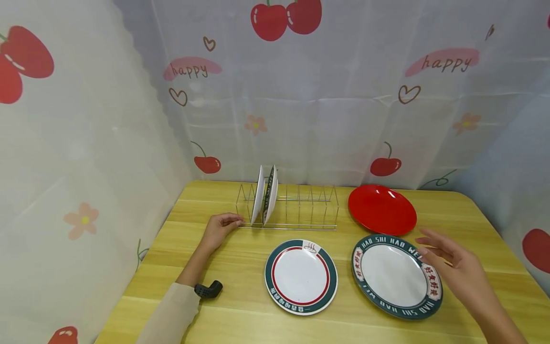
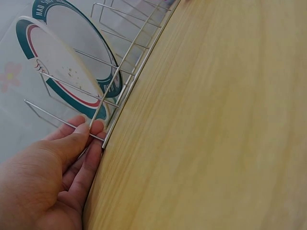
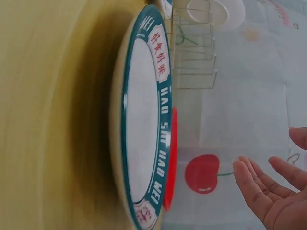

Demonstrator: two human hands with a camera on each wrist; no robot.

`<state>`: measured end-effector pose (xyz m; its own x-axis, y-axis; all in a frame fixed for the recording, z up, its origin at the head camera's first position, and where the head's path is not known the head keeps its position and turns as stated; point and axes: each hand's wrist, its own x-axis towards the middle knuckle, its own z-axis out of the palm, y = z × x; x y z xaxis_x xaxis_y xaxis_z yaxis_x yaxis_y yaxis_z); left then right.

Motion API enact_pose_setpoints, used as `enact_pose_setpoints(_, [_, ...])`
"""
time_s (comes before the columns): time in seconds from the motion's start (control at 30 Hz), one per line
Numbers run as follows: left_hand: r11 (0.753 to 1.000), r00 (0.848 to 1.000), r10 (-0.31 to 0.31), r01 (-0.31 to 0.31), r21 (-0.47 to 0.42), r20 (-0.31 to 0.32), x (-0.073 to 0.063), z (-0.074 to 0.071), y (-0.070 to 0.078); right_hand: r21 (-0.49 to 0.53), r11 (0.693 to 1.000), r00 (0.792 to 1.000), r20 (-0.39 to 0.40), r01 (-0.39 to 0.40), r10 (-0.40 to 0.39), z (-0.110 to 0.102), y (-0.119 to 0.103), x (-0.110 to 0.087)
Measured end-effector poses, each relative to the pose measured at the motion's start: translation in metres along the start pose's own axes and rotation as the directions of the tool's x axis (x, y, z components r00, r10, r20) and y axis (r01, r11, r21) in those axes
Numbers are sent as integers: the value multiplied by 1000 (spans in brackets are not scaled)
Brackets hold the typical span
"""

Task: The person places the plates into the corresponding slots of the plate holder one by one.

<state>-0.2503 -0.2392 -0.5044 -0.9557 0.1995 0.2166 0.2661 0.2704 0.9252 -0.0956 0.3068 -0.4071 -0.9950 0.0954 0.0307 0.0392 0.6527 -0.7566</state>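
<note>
My left hand (image 1: 218, 232) pinches the left end of a wire dish rack (image 1: 307, 224) between thumb and fingers, as the left wrist view shows close up. Two plates stand upright in the rack near that end: one with a red ring (image 2: 61, 62) and a green-rimmed one (image 2: 86, 31) behind it. On the right, my right hand (image 1: 457, 270) is held with fingers loosely extended and nothing in it, overlapping the right rim of a green-rimmed lettered plate (image 1: 393, 274). In the right wrist view, a gap shows between the fingers (image 3: 261, 201) and that plate.
A plate with a red ring and green rim (image 1: 301, 277) lies flat in front of the rack. A plain red plate (image 1: 382, 210) lies at the back right, close behind the lettered one. Printed curtains (image 1: 301, 119) surround the wooden table (image 1: 232, 306).
</note>
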Motion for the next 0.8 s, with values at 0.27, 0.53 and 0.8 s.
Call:
enact_pose_setpoints(0.27, [1000,1000,-4,4,8,8,2,0,-5,-63,992,994,8,-112,112,-7,34,-6])
enact_pose_setpoints(0.53, [1000,1000,-11,11,5,-2,6,-1,-27,-57,959,953,111,-277,282,-11,63,-3])
enact_pose_setpoints(0.8, [1000,1000,-18,18,4,-16,7,-1,-29,-72,950,897,315,-304,311,-6,82,4])
